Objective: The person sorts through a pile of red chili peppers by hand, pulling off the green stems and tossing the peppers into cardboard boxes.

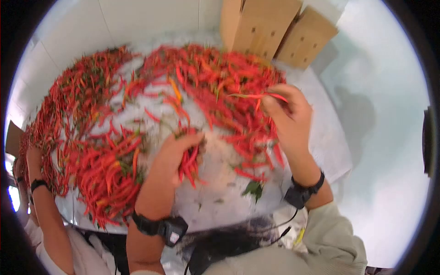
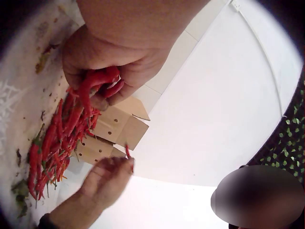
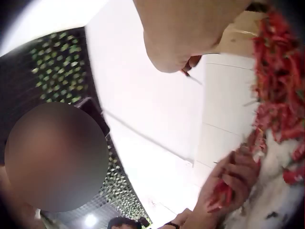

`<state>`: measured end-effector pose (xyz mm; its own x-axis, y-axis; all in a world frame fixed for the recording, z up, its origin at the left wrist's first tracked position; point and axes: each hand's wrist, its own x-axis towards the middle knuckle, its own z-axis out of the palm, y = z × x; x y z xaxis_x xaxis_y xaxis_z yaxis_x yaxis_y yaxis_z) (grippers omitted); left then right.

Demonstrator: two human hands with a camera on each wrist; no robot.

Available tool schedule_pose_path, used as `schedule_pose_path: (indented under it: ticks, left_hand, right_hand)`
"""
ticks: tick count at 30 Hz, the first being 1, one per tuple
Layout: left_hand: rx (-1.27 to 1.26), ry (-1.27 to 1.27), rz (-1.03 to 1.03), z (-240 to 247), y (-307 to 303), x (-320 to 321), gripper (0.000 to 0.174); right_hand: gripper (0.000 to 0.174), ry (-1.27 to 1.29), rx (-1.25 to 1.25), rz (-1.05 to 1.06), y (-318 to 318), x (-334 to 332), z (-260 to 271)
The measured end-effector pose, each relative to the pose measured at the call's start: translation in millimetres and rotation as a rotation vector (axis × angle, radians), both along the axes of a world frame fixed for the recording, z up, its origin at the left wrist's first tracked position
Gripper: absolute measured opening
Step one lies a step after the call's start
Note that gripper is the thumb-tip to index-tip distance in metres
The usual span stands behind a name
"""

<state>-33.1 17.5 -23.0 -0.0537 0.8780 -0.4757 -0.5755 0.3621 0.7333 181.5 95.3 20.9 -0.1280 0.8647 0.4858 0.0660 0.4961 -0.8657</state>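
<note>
Chillies (image 1: 105,169) heaped all over the white table (image 1: 215,201). My left hand (image 1: 170,153) is curled round a small bunch (image 1: 189,166) near the middle; further right, my right hand (image 1: 289,117) pinches one long chilli (image 1: 259,96) above the far heap (image 1: 220,78). Light, waxy, bendy things I reckon, so best grabbed near the stem.

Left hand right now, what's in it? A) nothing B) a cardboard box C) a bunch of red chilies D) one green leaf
C: the left hand has its fingers curled round a bunch of red chilies; the right hand pinches a single chili.
</note>
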Motion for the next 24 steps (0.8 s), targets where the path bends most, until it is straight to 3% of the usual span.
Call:
schedule_pose_path:
  ticks: [3, 5, 8, 10, 11, 12, 15, 17, 20, 24]
  left_hand:
    - [0.02, -0.019, -0.043, -7, 1, -5, 0.018]
    - [0.044, -0.062, -0.04, -2, -1, -1, 0.016]
    - [0.074, -0.114, -0.055, 2, -3, -1, 0.014]
    - [0.078, -0.118, -0.058, 2, -3, -3, 0.013]
    - [0.087, -0.111, -0.039, 0, -2, -5, 0.013]
    - [0.094, -0.105, -0.023, -3, -1, -6, 0.013]
    - [0.094, -0.115, -0.003, -7, 0, -8, 0.013]
    - [0.098, -0.108, -0.003, -9, 0, -9, 0.014]
    - [0.059, -0.066, -0.01, -12, 1, -8, 0.015]
    - [0.057, -0.06, -0.05, -11, 6, -12, 0.012]
  right_hand:
    - [0.012, 0.25, 0.642, -0.335, -7, 12, 56]
    - [0.015, 0.328, 1.083, -0.41, -7, 32, 104]
    - [0.019, 0.428, 1.357, -0.531, 8, 38, 159]
    - [0.016, 0.147, 1.331, -0.947, 29, 31, 178]
    - [0.017, 0.204, 1.246, -0.928, 51, 17, 183]
    - [0.018, 0.121, 1.23, -0.788, 84, 11, 183]
    - [0.023, -0.408, 0.494, -0.52, 122, 5, 136]
    - [0.025, -0.389, 0.453, -0.432, 106, 3, 91]
    - [0.023, -0.577, 0.085, -0.003, 64, 13, 47]
    - [0.024, -0.666, -0.064, 0.459, 41, 25, -5]
